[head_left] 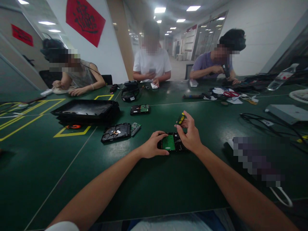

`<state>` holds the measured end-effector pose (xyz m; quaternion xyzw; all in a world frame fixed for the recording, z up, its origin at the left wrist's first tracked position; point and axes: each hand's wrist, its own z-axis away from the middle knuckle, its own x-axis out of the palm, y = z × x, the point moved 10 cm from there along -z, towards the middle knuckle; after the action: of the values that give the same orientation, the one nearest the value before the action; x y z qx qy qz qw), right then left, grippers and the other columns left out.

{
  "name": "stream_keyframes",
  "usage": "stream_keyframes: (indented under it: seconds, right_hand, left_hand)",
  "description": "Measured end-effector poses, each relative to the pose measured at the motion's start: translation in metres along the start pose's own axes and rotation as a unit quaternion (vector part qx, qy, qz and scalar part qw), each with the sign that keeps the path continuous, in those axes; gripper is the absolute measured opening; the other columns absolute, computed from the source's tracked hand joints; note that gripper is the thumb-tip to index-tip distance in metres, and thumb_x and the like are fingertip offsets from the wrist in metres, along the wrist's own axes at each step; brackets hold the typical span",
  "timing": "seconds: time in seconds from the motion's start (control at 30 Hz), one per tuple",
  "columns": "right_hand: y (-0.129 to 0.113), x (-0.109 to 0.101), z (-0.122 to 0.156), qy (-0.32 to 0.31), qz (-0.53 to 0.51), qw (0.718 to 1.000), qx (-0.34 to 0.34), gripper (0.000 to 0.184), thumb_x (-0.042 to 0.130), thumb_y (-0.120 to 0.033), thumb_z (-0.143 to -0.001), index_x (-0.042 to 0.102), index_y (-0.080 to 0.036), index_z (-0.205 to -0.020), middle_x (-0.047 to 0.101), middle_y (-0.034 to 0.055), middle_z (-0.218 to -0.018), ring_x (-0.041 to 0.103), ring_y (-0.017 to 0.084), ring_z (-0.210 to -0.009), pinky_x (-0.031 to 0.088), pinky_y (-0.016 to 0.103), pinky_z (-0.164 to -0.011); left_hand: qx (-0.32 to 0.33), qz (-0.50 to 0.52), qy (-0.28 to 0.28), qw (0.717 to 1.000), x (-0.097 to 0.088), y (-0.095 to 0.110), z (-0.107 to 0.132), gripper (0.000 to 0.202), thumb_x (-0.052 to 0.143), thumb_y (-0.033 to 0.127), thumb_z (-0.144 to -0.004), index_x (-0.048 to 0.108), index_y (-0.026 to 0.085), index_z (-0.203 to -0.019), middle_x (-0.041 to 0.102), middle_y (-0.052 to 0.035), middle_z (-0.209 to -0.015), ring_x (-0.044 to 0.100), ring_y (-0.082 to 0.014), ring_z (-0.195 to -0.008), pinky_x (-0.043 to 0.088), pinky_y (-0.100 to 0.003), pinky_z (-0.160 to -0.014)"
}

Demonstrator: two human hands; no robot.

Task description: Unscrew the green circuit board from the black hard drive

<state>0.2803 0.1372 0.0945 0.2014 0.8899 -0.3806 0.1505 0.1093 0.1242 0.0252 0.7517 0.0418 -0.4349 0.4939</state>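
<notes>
A black hard drive (168, 143) with a green circuit board facing up lies on the dark green table in front of me. My left hand (152, 145) grips its left end, thumb and fingers spread along the edges. Above the drive's right end, my right hand (191, 134) pinches a short black-and-yellow screwdriver handle (181, 118); the shaft cannot be made out. To the left lie an opened black drive casing (115, 132) and a loose circuit board (136, 129). Farther back is another hard drive (140, 109) with a partly green board.
Black stacked trays (85, 109) stand at left, an orange-handled item (74, 126) beside them. A pixelated object with a white strap (281, 194) lies at right, near black cables (260, 120) and a grey box (288, 114). Three people sit across the table.
</notes>
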Motion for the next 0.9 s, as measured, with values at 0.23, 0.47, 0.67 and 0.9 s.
stream_keyframes:
  seconds: [0.23, 0.47, 0.67, 0.9]
  right_hand:
    - [-0.0027, -0.0030, -0.0002, 0.014, 0.017, 1.000, -0.007, 0.074, 0.066, -0.039, -0.096, 0.028, -0.034, -0.159, 0.067, 0.0078, -0.116, 0.070, 0.024, -0.093, 0.063, 0.049, -0.090]
    - [-0.0010, -0.0013, -0.0003, 0.009, 0.012, 1.000, -0.003, 0.073, 0.063, -0.037, -0.099, 0.026, -0.032, -0.161, 0.068, 0.0087, -0.115, 0.071, 0.024, -0.095, 0.062, 0.050, -0.091]
    - [-0.0028, -0.0002, 0.0006, 0.006, 0.016, 1.000, -0.014, 0.071, 0.063, -0.038, -0.098, 0.028, -0.033, -0.160, 0.066, 0.0104, -0.126, 0.071, 0.026, -0.097, 0.063, 0.052, -0.092]
    - [-0.0049, -0.0023, -0.0001, 0.012, 0.024, 1.000, -0.017, 0.071, 0.062, -0.038, -0.099, 0.028, -0.035, -0.161, 0.068, 0.0082, -0.116, 0.071, 0.025, -0.094, 0.063, 0.052, -0.091]
  left_hand:
    - [-0.001, 0.002, -0.003, 1.000, -0.0002, -0.0008, -0.0009, 0.092, 0.087, 0.056, -0.073, 0.049, 0.027, -0.151, 0.043, -0.0135, -0.152, 0.041, -0.0391, -0.144, 0.036, -0.058, -0.122]
    - [0.005, -0.001, 0.002, 1.000, 0.0004, -0.0015, -0.0011, 0.093, 0.088, 0.056, -0.072, 0.050, 0.026, -0.151, 0.044, -0.0139, -0.152, 0.041, -0.0386, -0.144, 0.035, -0.056, -0.123]
    - [0.005, -0.001, 0.002, 1.000, 0.0006, -0.0007, -0.0009, 0.092, 0.088, 0.054, -0.073, 0.049, 0.026, -0.151, 0.043, -0.0139, -0.152, 0.041, -0.0380, -0.143, 0.036, -0.056, -0.122]
    - [-0.001, 0.001, -0.002, 1.000, 0.0003, -0.0010, -0.0009, 0.093, 0.087, 0.057, -0.073, 0.049, 0.025, -0.151, 0.042, -0.0145, -0.152, 0.039, -0.0392, -0.145, 0.034, -0.057, -0.123]
